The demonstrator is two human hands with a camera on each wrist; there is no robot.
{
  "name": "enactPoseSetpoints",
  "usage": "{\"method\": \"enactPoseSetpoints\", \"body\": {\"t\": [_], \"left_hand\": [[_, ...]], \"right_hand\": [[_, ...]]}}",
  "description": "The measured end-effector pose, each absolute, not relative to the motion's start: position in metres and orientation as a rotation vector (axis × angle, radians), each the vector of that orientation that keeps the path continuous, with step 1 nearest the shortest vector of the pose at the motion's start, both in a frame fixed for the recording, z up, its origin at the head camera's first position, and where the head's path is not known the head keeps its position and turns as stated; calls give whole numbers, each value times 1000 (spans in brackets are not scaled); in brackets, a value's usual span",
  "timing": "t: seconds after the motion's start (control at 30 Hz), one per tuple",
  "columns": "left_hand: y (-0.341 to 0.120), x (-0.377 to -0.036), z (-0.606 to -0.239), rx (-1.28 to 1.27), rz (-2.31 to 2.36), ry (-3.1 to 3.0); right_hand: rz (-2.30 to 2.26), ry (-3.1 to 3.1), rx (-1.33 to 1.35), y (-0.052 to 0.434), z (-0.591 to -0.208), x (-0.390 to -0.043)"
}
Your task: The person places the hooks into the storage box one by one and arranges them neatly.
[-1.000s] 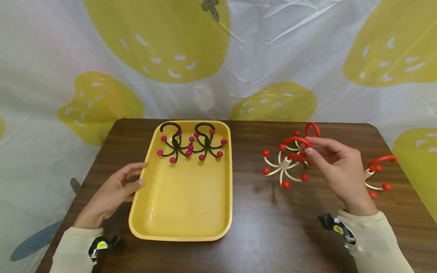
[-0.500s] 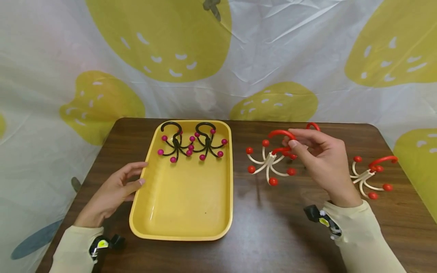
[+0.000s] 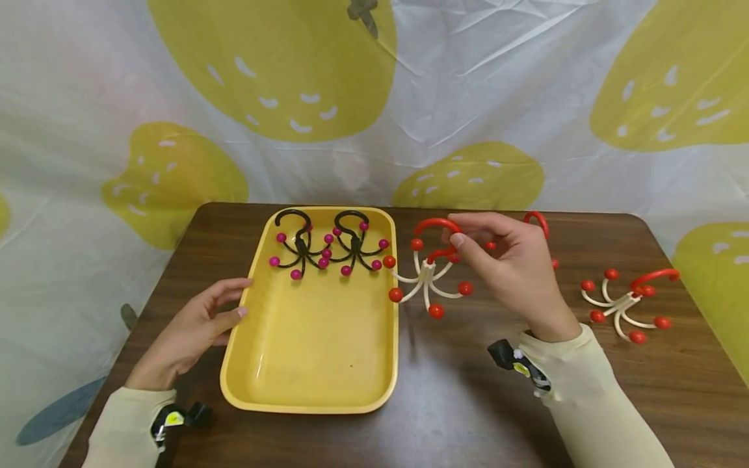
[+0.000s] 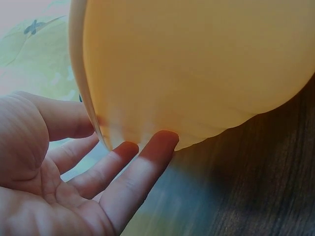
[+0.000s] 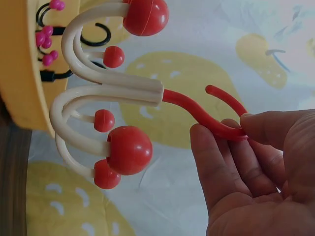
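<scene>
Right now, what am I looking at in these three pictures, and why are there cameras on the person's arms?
A person sits at a dark wooden table wearing three cameras. One on the head looks down at both hands; one on each wrist shows that hand close up. The left hand rests against the side of a yellow plastic tray, its fingers touching the rim. Two black hooks with pink ball tips lie in the tray. The right hand pinches the red top of a white hook with red ball tips, lifted beside the tray. Another white hook lies further right; a red loop behind the hand is mostly hidden.
</scene>
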State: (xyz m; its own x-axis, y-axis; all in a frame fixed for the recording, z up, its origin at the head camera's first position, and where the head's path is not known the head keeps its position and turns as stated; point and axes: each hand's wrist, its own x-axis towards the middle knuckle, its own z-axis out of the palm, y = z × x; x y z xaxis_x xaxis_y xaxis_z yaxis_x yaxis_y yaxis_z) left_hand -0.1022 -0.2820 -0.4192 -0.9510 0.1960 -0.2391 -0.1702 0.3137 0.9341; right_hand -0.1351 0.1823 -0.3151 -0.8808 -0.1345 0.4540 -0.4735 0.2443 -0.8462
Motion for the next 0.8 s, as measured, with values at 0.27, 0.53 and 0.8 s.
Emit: {"method": "enactPoseSetpoints", "body": {"t": [0.27, 0.53, 0.8], "left_hand": [[-283, -103, -420, 34, 1686, 2273], [-284, -103, -420, 25, 1676, 2272], [-283, -103, -420, 27, 1688, 2266]], "right_hand": [[1733, -2241, 638, 161, -315, -146], [1866, -2238, 699, 136, -316, -154], [1793, -2245, 829, 117, -317, -164]]}}
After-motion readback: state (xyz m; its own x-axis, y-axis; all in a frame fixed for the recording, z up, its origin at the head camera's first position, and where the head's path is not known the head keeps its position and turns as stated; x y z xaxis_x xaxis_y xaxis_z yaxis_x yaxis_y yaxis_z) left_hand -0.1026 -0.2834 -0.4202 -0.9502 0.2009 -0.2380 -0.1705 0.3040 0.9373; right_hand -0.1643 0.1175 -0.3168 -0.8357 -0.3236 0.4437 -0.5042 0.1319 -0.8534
